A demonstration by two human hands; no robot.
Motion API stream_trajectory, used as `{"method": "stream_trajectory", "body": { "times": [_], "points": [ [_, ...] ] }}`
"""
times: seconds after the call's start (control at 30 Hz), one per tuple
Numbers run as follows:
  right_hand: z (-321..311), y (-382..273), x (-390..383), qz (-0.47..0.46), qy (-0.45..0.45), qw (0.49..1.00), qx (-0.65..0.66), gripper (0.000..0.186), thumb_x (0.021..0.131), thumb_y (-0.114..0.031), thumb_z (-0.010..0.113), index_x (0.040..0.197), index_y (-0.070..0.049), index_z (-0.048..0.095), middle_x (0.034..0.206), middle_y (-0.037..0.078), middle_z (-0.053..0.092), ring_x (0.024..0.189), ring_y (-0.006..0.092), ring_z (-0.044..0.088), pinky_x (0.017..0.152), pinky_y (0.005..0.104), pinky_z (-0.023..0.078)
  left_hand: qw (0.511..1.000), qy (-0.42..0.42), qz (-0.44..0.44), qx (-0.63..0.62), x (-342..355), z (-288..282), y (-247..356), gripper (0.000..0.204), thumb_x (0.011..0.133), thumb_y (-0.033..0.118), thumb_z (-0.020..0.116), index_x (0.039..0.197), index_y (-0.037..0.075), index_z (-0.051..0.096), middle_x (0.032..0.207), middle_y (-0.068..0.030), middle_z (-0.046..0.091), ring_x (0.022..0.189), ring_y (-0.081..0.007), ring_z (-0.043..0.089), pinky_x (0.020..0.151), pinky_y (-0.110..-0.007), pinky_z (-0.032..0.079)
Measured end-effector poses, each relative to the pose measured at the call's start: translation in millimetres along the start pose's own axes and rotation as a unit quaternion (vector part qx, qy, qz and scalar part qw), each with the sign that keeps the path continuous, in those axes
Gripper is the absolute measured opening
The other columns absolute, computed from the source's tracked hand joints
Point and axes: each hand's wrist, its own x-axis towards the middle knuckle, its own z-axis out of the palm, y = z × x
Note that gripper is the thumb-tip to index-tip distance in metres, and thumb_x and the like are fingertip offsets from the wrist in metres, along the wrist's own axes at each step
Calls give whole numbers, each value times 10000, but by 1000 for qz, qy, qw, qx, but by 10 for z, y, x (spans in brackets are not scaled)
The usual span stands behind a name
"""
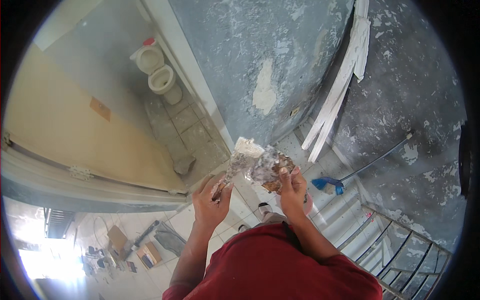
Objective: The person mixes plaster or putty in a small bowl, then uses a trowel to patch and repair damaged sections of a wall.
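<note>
My left hand (210, 200) is closed round the handle of a putty knife (243, 157), whose blade is coated in off-white paste. In my right hand (293, 192) is a brown, flat-looking piece smeared with grey-white paste (270, 167); its exact kind cannot be made out. The knife's blade and the smeared piece meet or overlap in front of me, and whether they touch is unclear. Ahead rises a grey-blue wall (225, 45) with a whitish patch (265, 87) on it.
White boards (345, 85) lean at the right wall, near a blue broom (327, 184). A metal railing (400, 245) borders steps at lower right. Left are a yellowish door (75, 120) and a toilet (161, 80). Boxes (148, 255) and tools lie on the floor. A pinkish container (308, 204) shows below my right hand.
</note>
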Motion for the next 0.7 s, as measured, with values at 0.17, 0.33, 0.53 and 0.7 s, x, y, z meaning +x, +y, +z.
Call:
{"method": "stream_trajectory", "body": {
  "times": [0.17, 0.33, 0.53, 0.7],
  "points": [
    [108, -425, 17, 136, 73, 941, 301, 183, 917, -204, 583, 975, -32, 567, 910, 6, 602, 815, 90, 577, 704, 215, 467, 994, 34, 92, 43, 86, 115, -189, 245, 762, 33, 690, 998, 15, 625, 815, -139, 622, 644, -291, 603, 553, -351, 476],
    [186, -452, 98, 132, 56, 923, 358, 216, 911, -185, 584, 1052, -24, 557, 1004, 42, 610, 859, 110, 592, 741, 245, 495, 980, 1, 175, 92, 99, 191, -319, 246, 743, 20, 682, 984, 43, 637, 832, -110, 623, 705, -286, 609, 625, -369, 483],
    [161, -316, 147, 137, 60, 919, 364, 217, 913, -177, 587, 1061, -22, 551, 1007, 48, 606, 878, 102, 587, 760, 236, 488, 958, -25, 207, 199, 108, 152, -402, 311, 721, 49, 685, 1026, 110, 682, 834, -41, 596, 699, -227, 586, 594, -348, 463],
    [146, -295, 161, 152, 53, 919, 361, 239, 913, -175, 587, 1089, -21, 536, 1013, 56, 606, 908, 112, 594, 788, 247, 500, 922, -38, 253, 292, 145, 86, -496, 365, 695, 51, 646, 1037, 168, 692, 832, -23, 580, 696, -204, 576, 572, -331, 445]
  ]
}}
